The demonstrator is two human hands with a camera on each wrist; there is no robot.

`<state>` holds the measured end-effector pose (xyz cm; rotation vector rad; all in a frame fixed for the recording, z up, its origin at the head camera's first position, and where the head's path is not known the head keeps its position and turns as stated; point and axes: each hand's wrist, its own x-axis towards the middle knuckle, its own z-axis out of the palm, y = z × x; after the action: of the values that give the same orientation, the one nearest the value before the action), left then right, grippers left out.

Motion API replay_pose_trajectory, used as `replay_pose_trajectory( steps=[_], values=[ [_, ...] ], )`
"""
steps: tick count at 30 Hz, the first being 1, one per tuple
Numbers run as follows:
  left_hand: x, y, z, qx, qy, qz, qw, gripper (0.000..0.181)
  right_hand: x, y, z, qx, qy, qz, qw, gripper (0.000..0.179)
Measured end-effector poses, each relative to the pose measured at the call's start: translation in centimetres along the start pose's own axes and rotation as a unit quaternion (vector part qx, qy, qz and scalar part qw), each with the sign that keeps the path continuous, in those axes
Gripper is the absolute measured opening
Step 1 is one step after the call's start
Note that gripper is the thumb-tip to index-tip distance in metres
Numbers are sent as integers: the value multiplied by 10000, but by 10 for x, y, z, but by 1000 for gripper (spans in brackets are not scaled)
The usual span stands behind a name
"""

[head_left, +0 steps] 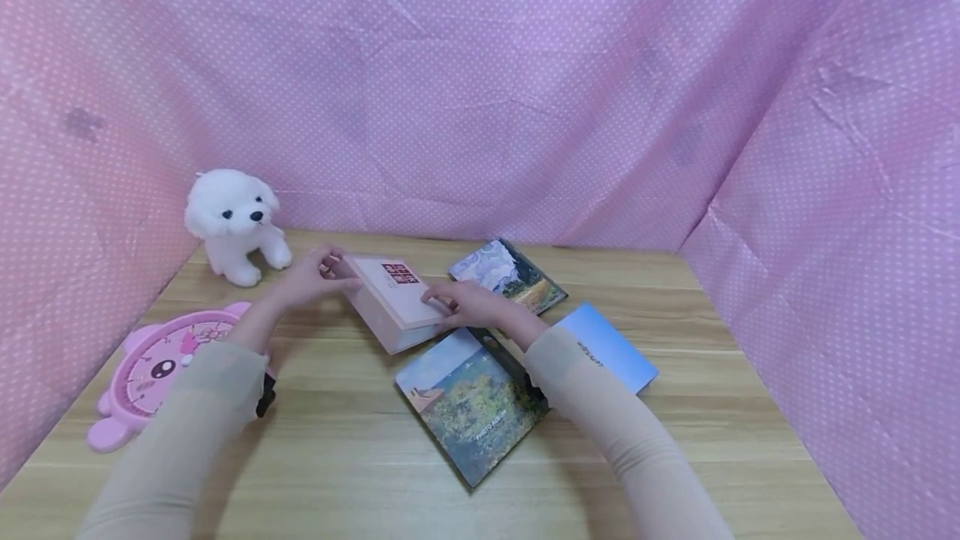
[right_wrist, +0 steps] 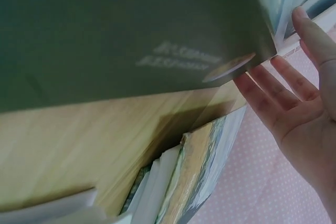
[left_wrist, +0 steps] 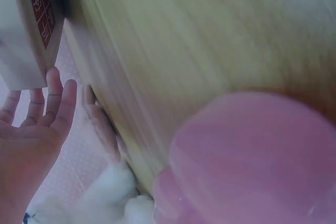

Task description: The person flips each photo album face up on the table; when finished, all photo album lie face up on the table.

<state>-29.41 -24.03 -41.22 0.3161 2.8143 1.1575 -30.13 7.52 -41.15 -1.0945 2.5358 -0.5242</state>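
Note:
A thick white book (head_left: 382,294) with a red block of characters on its cover sits tilted between both hands. My left hand (head_left: 318,277) reaches its far left edge, with loosely bent fingers; in the left wrist view the fingertips (left_wrist: 52,74) are right at the book's edge (left_wrist: 39,61). On the other side my right hand (head_left: 476,304) pinches the book's right edge, thumb on the cover and fingers below. In the right wrist view a dark green album cover (right_wrist: 121,40) hides the fingertips of that hand (right_wrist: 299,108).
Near the right forearm lie a painted photo album (head_left: 468,407), a landscape-covered album (head_left: 510,273) and a blue booklet (head_left: 607,348). At left stand a white plush dog (head_left: 236,227) and a pink bear-shaped clock (head_left: 138,365). Pink dotted cloth (head_left: 480,90) walls the wooden table (head_left: 322,448).

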Motion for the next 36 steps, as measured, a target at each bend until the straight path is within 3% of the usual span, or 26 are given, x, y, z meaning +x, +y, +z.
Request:
replay_pose_trajectory(
  steps=[7, 15, 28, 36],
  values=[
    [3, -2, 8, 359, 10, -35, 9993, 72, -2, 6, 0, -300, 82, 85, 9995, 50],
    [3, -8, 10, 34, -387, 116, 9992, 83, -2, 7, 2, -728, 126, -14, 9973, 48],
    [0, -7, 5, 447, -597, 266, 9969, 85, -4, 6, 3, -549, -22, -240, 9982, 43],
    [-4, -7, -3, 561, -799, 762, 9923, 92, -9, 3, -2, -176, -199, 12, 9996, 41]
  ],
)
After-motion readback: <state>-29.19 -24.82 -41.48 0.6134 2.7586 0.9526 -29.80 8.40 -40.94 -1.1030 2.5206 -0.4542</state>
